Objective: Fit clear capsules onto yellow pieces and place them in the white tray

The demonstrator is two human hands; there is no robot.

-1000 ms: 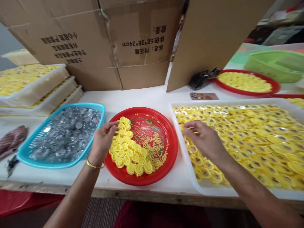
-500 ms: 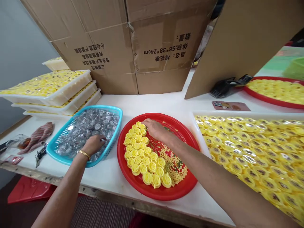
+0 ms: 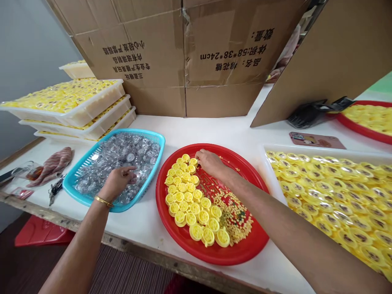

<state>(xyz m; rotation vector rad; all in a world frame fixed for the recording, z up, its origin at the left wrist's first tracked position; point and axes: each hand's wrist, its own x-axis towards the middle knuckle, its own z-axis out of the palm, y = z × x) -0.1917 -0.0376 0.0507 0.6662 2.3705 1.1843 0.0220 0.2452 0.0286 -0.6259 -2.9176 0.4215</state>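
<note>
My left hand (image 3: 116, 181) rests in the blue basket (image 3: 154, 136), fingers curled over the clear plastic caps (image 3: 122, 155) heaped there. My right hand (image 3: 210, 162) reaches across the red plate (image 3: 196, 253), its fingertips pinched at a yellow cup at the top of the rows of yellow cups (image 3: 186, 196) laid on the plate's left half. Small yellow beads (image 3: 234, 212) lie scattered on the plate's right half.
A white tray of capped yellow cups (image 3: 337, 192) sits at the right. Three stacked white trays (image 3: 76, 110) stand at the far left. Cardboard boxes (image 3: 183, 53) wall the back. A striped cloth (image 3: 52, 165), keys, a black clip (image 3: 309, 114) and another red plate (image 3: 364, 118) lie around.
My left hand left the red plate and went into the blue basket. My right hand moved from the white tray to the cups on the red plate. The view swung left.
</note>
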